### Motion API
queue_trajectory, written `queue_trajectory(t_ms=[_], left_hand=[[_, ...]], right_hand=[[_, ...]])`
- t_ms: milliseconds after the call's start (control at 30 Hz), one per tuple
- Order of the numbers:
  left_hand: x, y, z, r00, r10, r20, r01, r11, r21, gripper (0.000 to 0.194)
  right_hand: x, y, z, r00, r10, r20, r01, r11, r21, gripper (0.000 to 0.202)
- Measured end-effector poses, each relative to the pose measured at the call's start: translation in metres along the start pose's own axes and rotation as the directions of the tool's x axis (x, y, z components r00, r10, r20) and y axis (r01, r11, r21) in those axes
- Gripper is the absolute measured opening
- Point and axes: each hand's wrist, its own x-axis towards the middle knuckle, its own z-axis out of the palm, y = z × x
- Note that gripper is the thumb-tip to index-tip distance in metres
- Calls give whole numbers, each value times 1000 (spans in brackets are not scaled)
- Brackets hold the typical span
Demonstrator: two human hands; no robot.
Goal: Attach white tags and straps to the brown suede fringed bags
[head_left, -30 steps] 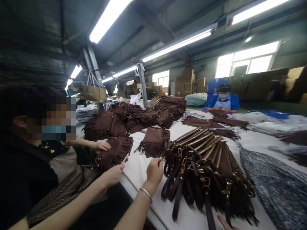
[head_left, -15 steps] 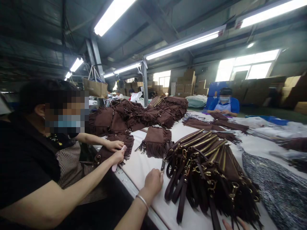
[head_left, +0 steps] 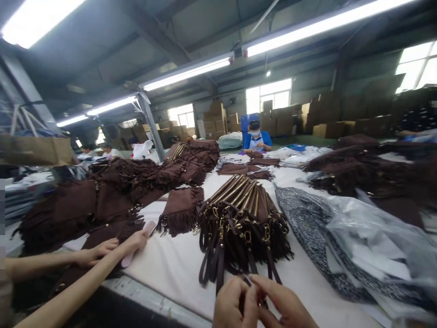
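At the bottom centre, my left hand (head_left: 234,301) and my right hand (head_left: 283,303) meet, fingertips pinched together. Between them is a small dark piece with metal (head_left: 245,277), mostly covered by the fingers, so I cannot tell its kind. Just beyond stands a row of brown fringed bags (head_left: 235,200) with gold zips, packed side by side. Dark wrist straps (head_left: 220,262) and gold clasps hang from the row towards my hands. One more brown fringed bag (head_left: 180,202) lies flat to the left of the row.
At left, a co-worker's hands (head_left: 136,241) hold a pink comb (head_left: 127,259) over a fringed bag. Brown bags are heaped behind (head_left: 112,196). Speckled grey cloth (head_left: 307,228) and clear plastic (head_left: 378,237) lie at right. Another person (head_left: 256,139) sits across the white table (head_left: 170,269).
The view has turned right. My left hand has moved from the left of the bag row to its front and met my right hand, which has come further into view. Both now pinch the small piece.
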Motion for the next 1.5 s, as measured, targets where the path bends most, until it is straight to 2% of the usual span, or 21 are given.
queue_trajectory(t_ms=[33, 100, 167, 200, 333, 367, 400, 567, 700, 767, 867, 967, 1033, 1100, 1167, 1233, 1267, 1333, 1400, 1433, 1500], left_hand=[[7, 5, 4, 988, -129, 87, 136, 987, -85, 45], [21, 14, 12, 896, -346, 279, 414, 879, -237, 50], [34, 21, 21, 804, -437, 402, 571, 756, -320, 52], [40, 24, 26, 797, -438, 416, 583, 739, -339, 52], [54, 31, 35, 904, -276, 325, 375, 878, -298, 40], [56, 33, 36, 918, -241, 314, 332, 901, -279, 38], [58, 36, 36, 921, -223, 320, 313, 912, -264, 36], [65, 47, 48, 875, -233, 425, 329, 929, -168, 37], [67, 49, 62, 850, -290, 439, 382, 914, -134, 37], [66, 48, 66, 871, -288, 399, 346, 935, -81, 39], [65, 49, 69, 925, -154, 347, 167, 986, -8, 35], [65, 51, 71, 921, -79, 382, 101, 994, -36, 27], [67, 51, 73, 917, -100, 387, 117, 993, -19, 30], [71, 50, 78, 898, -192, 395, 218, 976, -21, 33], [76, 47, 83, 837, -335, 433, 402, 913, -71, 33], [81, 45, 90, 769, -435, 469, 539, 836, -108, 31], [84, 43, 94, 748, -460, 479, 570, 814, -110, 30], [89, 42, 101, 744, -459, 487, 565, 820, -91, 29], [94, 42, 107, 787, -387, 481, 469, 881, -58, 32], [97, 43, 109, 827, -312, 468, 370, 928, -37, 34], [102, 47, 113, 893, -82, 443, 86, 996, 12, 37]], right_hand=[[-3, -1, -3, 999, 51, 9, -51, 998, 26, 42], [-7, 0, -10, 994, 111, 4, -111, 993, 32, 33], [-8, 2, -18, 984, 167, -57, -167, 986, 4, 26], [-8, 4, -23, 975, 206, -86, -206, 978, -1, 24], [-9, 13, -42, 928, 364, -82, -360, 931, 64, 22], [-10, 15, -47, 921, 383, -76, -378, 923, 76, 22], [-11, 17, -50, 916, 393, -76, -387, 919, 81, 22], [-16, 27, -54, 920, 368, -132, -369, 929, 25, 22], [-22, 38, -50, 961, 214, -177, -238, 963, -126, 25], [-24, 43, -50, 975, 157, -159, -187, 963, -192, 23], [-23, 48, -53, 962, 231, -144, -252, 955, -155, 27], [-19, 49, -58, 919, 384, -92, -386, 923, 4, 33], [-18, 51, -60, 899, 433, -66, -428, 900, 83, 34], [-20, 55, -59, 910, 403, -102, -396, 915, 77, 26], [-25, 61, -56, 941, 307, -143, -312, 950, -13, 26], [-29, 67, -54, 968, 214, -129, -229, 967, -114, 31], [-30, 70, -53, 974, 196, -117, -211, 967, -144, 31], [-31, 76, -54, 970, 207, -130, -226, 961, -161, 29], [-29, 82, -55, 947, 251, -202, -283, 948, -147, 27], [-28, 85, -57, 928, 280, -245, -319, 938, -134, 25], [-26, 93, -61, 884, 350, -311, -396, 913, -99, 25]])
